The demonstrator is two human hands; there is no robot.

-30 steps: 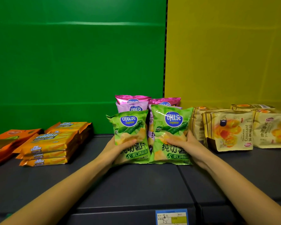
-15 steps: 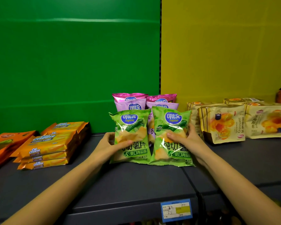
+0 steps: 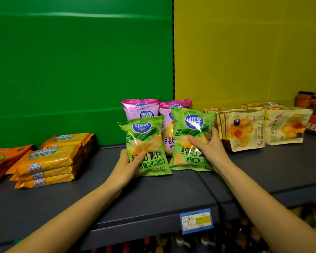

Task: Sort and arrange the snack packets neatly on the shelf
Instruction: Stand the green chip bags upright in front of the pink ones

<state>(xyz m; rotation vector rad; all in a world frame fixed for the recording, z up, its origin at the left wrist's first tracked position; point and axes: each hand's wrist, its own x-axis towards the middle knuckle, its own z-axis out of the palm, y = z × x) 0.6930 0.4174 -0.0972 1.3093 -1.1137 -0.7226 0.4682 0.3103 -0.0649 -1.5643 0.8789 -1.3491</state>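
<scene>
Two green chip packets stand upright side by side on the dark grey shelf (image 3: 153,196). My left hand (image 3: 125,168) grips the left green packet (image 3: 146,141) at its lower left, thumb across the front. My right hand (image 3: 211,149) holds the right green packet (image 3: 191,125) from its right side, thumb on the front. Behind them stand two pink chip packets (image 3: 140,108), partly hidden by the green ones.
A stack of orange Cal Cheese wafer packs (image 3: 49,159) lies at the left, with orange packets (image 3: 0,156) beyond it. Yellow croissant packets (image 3: 243,128) stand at the right, and orange goods (image 3: 314,105) at the far right. A price label (image 3: 196,220) hangs on the shelf's front edge.
The right green packet now stands a little higher and further back than the left one. My left hand has slid lower on its packet. The view has shifted left and down.
</scene>
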